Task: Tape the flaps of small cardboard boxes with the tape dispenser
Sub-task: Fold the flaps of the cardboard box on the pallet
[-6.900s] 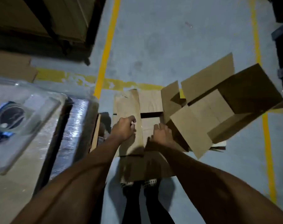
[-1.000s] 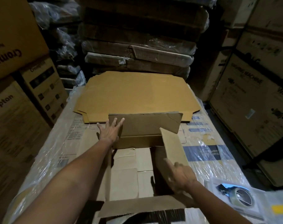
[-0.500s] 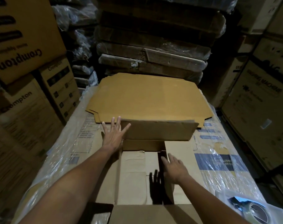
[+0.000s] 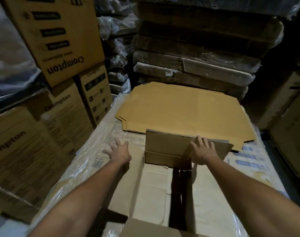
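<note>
Nearest, bare forearms reaching out over a small cardboard box lying open on a plastic-wrapped pallet top; near flap folded out toward the body, two inner flaps already laid flat with a dark seam between them, presumably to give a level face for taping. Further out, left hand spread wide, blurred, holding nothing, hovering beside the box's left flap, likely going for it; right hand flat with fingers straight, pressing on the far flap, probably to fold it down over the seam. Beyond, a flattened cardboard sheet lying on the same top, just behind the far flap; at the back and left, stacked cartons and wrapped bundles. No tape dispenser within view; no tape on the seam yet.
</note>
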The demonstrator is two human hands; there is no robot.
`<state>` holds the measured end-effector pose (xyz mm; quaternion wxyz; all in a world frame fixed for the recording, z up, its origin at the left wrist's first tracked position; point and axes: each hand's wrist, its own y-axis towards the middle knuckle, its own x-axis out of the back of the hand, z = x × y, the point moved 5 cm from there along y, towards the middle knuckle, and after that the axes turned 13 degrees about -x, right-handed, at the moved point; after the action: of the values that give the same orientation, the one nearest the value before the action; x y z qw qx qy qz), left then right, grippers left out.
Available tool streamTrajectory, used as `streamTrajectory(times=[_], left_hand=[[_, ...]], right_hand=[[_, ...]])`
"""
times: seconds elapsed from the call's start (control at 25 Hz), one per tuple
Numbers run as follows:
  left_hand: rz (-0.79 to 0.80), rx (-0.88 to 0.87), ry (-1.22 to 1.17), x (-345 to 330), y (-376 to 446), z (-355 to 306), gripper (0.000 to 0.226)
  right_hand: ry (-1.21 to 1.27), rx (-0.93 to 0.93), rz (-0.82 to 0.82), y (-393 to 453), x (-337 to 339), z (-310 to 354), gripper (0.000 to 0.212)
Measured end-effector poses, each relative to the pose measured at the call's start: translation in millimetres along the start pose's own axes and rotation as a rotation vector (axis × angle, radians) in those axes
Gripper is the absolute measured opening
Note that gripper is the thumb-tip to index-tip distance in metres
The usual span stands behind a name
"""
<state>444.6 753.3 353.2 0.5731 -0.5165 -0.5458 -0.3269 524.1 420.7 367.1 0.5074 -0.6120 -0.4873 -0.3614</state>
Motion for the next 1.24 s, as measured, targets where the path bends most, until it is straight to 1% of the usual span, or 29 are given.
streamTrajectory(times=[0.08, 0.16, 0.24, 0.32, 0.36, 0.44, 0.52, 0.6, 0.64, 0.68, 0.72, 0.76, 0.84, 0.96, 1.04, 1.08, 1.16, 1.2, 1.24], left_hand=[[0.009, 0.066, -0.188, -3.4, -3.8, 9.6, 0.042], [-0.083, 0.034, -0.25, 1.6, -9.8, 2.6, 0.025], [-0.181, -0.019, -0.241, 11.9, -10.7, -13.2, 0.021], [-0.199, -0.1, -0.238, 19.1, -9.7, -40.5, 0.028], [-0.174, -0.157, -0.226, 18.5, -9.2, -56.0, 0.034], [-0.112, -0.266, -0.213, 11.8, -14.2, -86.6, 0.051], [-0.02, -0.34, -0.303, -5.1, -23.2, -113.6, 0.067], [0.16, -0.386, -0.456, -34.5, -33.9, -135.2, 0.077], [0.27, -0.408, -0.46, -50.2, -41.0, -143.6, 0.081], [0.362, -0.427, -0.417, -65.6, -46.3, -147.9, 0.083], [0.421, -0.44, -0.372, -77.8, -51.2, -150.4, 0.085], [0.447, -0.445, -0.34, -86.6, -52.9, -150.5, 0.087], [0.435, -0.452, -0.329, -92.1, -54.7, -151.6, 0.088], [0.439, -0.447, -0.374, -86.0, -56.0, -156.0, 0.085], [0.438, -0.478, -0.36, -77.9, -55.1, -158.8, 0.079], [0.394, -0.509, -0.341, -73.5, -51.6, -159.3, 0.072], [0.225, -0.55, -0.345, -63.4, -43.5, -157.7, 0.039], [0.136, -0.542, -0.35, -58.8, -40.5, -155.6, 0.026], [0.053, -0.528, -0.348, -55.0, -37.7, -152.9, 0.022]], right_hand=[[0.032, 0.003, 0.013, 2.8, 1.4, 0.1, 0.078], [0.076, 0.008, 0.017, 4.0, 2.6, 1.8, 0.075], [0.11, 0.005, 0.032, 3.0, 1.5, 6.4, 0.075], [0.138, 0.005, 0.042, 2.6, 0.8, 5.7, 0.076], [0.147, 0.007, 0.043, 2.9, 2.1, 3.3, 0.076], [0.167, 0.018, 0.038, 4.6, 6.1, -3.2, 0.075], [0.199, 0.033, 0.042, 4.4, 10.3, -10.4, 0.075], [0.233, 0.051, 0.056, 1.4, 10.7, -14.1, 0.075], [0.24, 0.058, 0.057, -0.9, 9.7, -14.6, 0.075], [0.241, 0.062, 0.059, -3.8, 8.3, -14.2, 0.075], [0.242, 0.059, 0.062, -6.8, 5.7, -14.1, 0.075], [0.239, 0.055, 0.06, -10.2, 3.4, -13.1, 0.073], [0.226, 0.041, 0.015, -17.9, 1.2, -11.4, 0.065], [0.167, 0.009, -0.138, -31.2, -0.3, -10.7, 0.05], [0.135, 0.011, -0.181, -40.6, -9.2, -6.7, 0.043], [0.119, 0.031, -0.174, -46.1, -15.9, -3.1, 0.041], [0.103, 0.08, -0.083, -53.1, -36.9, 5.2, 0.036], [0.118, 0.092, 0.011, -55.4, -49.5, 8.1, 0.034], [0.136, 0.108, 0.126, -57.8, -63.4, 11.1, 0.032]])
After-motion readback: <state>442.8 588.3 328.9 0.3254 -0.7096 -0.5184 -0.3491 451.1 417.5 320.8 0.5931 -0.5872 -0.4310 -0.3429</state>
